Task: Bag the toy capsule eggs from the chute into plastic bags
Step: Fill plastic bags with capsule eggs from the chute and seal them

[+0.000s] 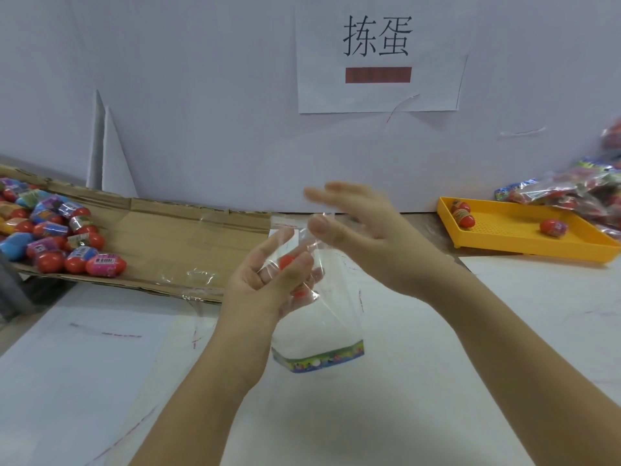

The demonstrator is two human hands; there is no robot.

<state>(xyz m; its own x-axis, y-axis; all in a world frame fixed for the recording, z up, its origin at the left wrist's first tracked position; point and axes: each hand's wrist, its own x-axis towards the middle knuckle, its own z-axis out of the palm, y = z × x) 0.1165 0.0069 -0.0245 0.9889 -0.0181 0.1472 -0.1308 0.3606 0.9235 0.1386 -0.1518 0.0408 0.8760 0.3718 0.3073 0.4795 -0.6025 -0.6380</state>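
Note:
A clear plastic bag (322, 327) with a colourful printed strip at its lower end hangs upright over the table. My left hand (265, 284) grips its upper part together with a red capsule egg (286, 261), whose red shows between the fingers. My right hand (356, 230) is above and to the right, blurred, fingers spread, its thumb touching the bag's top edge. Several capsule eggs (57, 237), red with coloured wrappers, lie heaped on the cardboard chute (168, 237) at the left.
A yellow tray (524, 243) at the right holds three eggs. Filled bags of eggs (578, 190) are piled behind it against the white wall. White paper (100, 364) covers the table under my arms. A paper sign (378, 52) hangs on the wall.

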